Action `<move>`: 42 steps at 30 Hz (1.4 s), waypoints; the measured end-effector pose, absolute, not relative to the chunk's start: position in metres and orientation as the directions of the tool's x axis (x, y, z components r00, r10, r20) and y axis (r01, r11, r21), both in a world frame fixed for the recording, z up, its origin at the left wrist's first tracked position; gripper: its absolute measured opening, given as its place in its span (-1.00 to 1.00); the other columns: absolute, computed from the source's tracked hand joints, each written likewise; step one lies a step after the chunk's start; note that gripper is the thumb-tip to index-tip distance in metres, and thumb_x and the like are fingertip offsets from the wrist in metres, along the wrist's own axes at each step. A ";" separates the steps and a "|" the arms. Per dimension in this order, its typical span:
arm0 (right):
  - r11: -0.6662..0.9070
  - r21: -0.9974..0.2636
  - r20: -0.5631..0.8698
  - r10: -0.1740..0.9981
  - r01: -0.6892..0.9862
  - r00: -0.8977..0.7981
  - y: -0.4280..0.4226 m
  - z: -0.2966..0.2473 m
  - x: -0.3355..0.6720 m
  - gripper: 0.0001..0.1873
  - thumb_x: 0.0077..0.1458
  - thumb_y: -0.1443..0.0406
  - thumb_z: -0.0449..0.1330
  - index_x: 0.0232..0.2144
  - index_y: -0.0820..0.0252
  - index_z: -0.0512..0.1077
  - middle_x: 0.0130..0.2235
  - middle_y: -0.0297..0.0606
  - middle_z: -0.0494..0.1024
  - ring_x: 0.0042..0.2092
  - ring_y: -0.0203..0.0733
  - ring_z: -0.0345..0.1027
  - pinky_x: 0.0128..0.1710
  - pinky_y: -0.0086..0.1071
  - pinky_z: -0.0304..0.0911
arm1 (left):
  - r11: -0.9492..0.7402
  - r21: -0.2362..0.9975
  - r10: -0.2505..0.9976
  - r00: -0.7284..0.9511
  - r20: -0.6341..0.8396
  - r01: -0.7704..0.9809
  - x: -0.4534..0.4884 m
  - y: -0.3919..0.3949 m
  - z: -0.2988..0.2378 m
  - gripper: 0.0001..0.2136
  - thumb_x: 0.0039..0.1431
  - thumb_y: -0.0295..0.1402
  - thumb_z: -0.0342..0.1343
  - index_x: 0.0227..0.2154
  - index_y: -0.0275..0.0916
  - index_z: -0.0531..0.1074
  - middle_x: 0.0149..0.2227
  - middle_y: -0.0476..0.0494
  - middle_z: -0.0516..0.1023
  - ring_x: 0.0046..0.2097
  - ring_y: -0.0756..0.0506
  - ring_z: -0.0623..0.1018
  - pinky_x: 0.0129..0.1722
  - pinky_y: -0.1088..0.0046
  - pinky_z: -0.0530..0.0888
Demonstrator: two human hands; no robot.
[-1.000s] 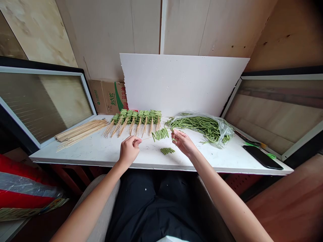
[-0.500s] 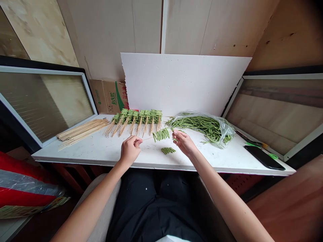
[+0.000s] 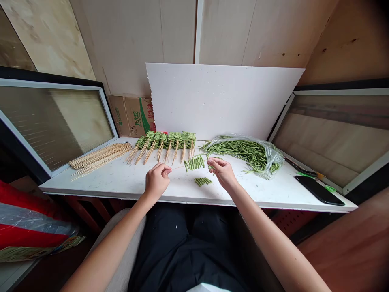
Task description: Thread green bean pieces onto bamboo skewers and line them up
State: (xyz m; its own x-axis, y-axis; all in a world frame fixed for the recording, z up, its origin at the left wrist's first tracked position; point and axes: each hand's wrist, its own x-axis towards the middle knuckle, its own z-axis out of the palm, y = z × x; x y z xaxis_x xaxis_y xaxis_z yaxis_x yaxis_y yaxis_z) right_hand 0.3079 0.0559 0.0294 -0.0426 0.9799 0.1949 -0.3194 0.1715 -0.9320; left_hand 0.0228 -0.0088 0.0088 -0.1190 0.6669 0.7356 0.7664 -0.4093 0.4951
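Observation:
My left hand (image 3: 157,178) is closed in a pinch around the blunt end of a thin wooden skewer (image 3: 177,168). Several short green bean pieces (image 3: 194,163) are threaded crosswise along it, side by side. At the skewer's other end, my right hand (image 3: 221,170) pinches a short bean piece, largely hidden by the fingers. Below the skewer, a small row of cut bean pieces (image 3: 202,181) lies on the white table. More cut pieces show partly behind my right hand.
Finished bean skewers (image 3: 165,142) are stacked at the back, sticks toward me. Bare skewers (image 3: 100,157) lie to their left. Long green beans (image 3: 243,149) spill from a clear plastic bag (image 3: 272,156) at right. Beyond it lies a black phone (image 3: 319,190). A white board (image 3: 225,101) stands behind.
Both hands keep almost the same places and grips. The right fingers have shifted very slightly at the skewer's end; the rest looks unchanged.

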 end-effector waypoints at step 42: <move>0.307 -0.690 0.178 0.950 0.656 -0.257 0.088 -0.016 0.341 -0.86 -0.27 0.28 0.58 -0.59 0.00 0.69 -0.48 -0.18 0.67 -0.49 -0.11 0.41 -0.41 -0.26 0.23 | -0.427 0.555 0.663 -0.170 0.729 0.714 0.020 -0.006 0.015 -0.82 0.15 -0.57 0.09 -0.41 -0.19 0.54 -0.33 -0.11 0.69 -0.27 -0.14 0.67 -0.24 0.37 0.55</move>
